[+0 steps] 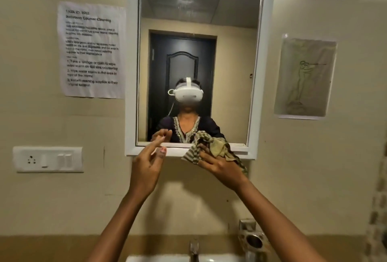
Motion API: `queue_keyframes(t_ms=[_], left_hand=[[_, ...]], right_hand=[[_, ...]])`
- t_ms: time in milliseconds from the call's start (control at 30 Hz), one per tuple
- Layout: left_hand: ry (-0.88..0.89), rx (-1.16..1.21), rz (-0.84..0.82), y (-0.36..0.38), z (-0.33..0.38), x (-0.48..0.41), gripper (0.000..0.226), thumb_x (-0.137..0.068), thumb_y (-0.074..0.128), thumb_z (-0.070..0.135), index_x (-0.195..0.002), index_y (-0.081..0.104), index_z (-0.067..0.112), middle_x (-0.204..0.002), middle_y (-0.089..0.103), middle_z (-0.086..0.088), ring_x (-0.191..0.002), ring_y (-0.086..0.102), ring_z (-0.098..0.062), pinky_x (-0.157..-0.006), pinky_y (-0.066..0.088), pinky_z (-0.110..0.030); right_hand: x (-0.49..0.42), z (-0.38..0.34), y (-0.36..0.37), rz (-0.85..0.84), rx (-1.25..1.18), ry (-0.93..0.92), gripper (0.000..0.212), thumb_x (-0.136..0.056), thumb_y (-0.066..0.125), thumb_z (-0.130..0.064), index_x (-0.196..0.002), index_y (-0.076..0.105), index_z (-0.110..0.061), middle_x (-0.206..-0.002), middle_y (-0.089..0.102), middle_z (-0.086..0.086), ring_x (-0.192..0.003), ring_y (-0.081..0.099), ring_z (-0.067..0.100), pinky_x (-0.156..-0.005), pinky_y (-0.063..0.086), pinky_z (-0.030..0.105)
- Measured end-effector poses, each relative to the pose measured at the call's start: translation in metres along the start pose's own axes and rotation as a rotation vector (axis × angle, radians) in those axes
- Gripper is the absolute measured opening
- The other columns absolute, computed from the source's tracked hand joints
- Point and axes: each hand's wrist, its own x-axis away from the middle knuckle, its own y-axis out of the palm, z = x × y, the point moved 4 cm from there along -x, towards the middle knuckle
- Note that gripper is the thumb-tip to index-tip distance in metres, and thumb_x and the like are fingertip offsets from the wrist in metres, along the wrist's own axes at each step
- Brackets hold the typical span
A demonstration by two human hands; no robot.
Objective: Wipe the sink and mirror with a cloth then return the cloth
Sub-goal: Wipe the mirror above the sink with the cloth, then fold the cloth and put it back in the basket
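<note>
Beige bathroom wall, white-framed mirror point(201, 60), sink point(163, 258) rim below. Right hand point(219, 165) clamped on striped cloth point(211, 146) at mirror's bottom edge; left hand point(146, 167) raised, fingers apart.

I see a cloth point(211, 146) that is green and tan with dark stripes. The mirror point(199, 62) has a white frame. The wall point(314, 0) is cream. The paper point(92, 50) is white with black words. The switch plate point(48, 159) is white too.
</note>
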Motion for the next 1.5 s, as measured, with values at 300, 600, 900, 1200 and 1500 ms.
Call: queue_keyframes(t_ms=[300,600,900,1200,1500], left_hand=[[-0.479,0.457,-0.539,0.080,-0.002,0.062,0.041,-0.085,0.061,0.024,-0.125,0.052,0.018,-0.115,0.060,0.002,-0.111,0.053,-0.013,-0.078,0.038,-0.017],[-0.452,0.638,-0.752,0.101,-0.007,0.113,0.082,-0.048,0.089,0.043,-0.116,0.058,0.011,-0.110,0.071,-0.005,-0.106,0.064,-0.018,-0.082,0.052,-0.022],[-0.379,0.541,-0.993,0.103,0.012,0.151,0.058,-0.054,0.079,0.060,-0.089,0.075,0.014,-0.088,0.075,-0.002,-0.082,0.067,-0.012,-0.073,0.052,-0.022],[-0.478,0.567,-1.073,0.137,0.035,0.186,0.027,-0.064,0.072,0.041,-0.057,0.068,0.015,-0.051,0.057,0.002,-0.046,0.049,-0.009,-0.045,0.035,-0.020],[-0.465,0.601,-0.720,0.203,0.070,0.227,0.014,-0.085,0.063,0.011,-0.078,0.074,0.009,-0.068,0.074,0.007,-0.071,0.066,-0.011,-0.062,0.050,-0.019]], right_hand=[[0.061,-0.049,-0.049,0.004,-0.064,0.271,0.058,-0.069,0.029,0.006,-0.113,0.065,-0.006,-0.116,0.066,0.015,-0.112,0.061,0.031,-0.094,0.048,0.045],[0.112,-0.114,-0.058,-0.081,-0.674,0.671,0.046,-0.093,0.048,-0.029,-0.137,0.044,-0.018,-0.147,0.039,-0.004,-0.143,0.013,0.010,-0.117,0.012,0.024],[0.167,-0.126,-0.083,0.317,-0.981,1.161,0.042,-0.071,0.080,-0.022,-0.097,0.047,-0.026,-0.102,0.051,0.005,-0.095,0.057,0.025,-0.082,0.052,0.045],[0.234,-0.131,-0.111,-0.194,-1.302,1.288,0.046,-0.064,0.078,-0.052,-0.095,0.067,-0.020,-0.094,0.071,-0.002,-0.089,0.065,0.012,-0.078,0.052,0.025],[0.299,-0.085,-0.208,-0.293,-0.356,1.088,0.022,-0.096,0.046,-0.039,-0.100,0.041,-0.018,-0.078,0.063,0.013,-0.072,0.061,0.029,-0.058,0.041,0.033]])
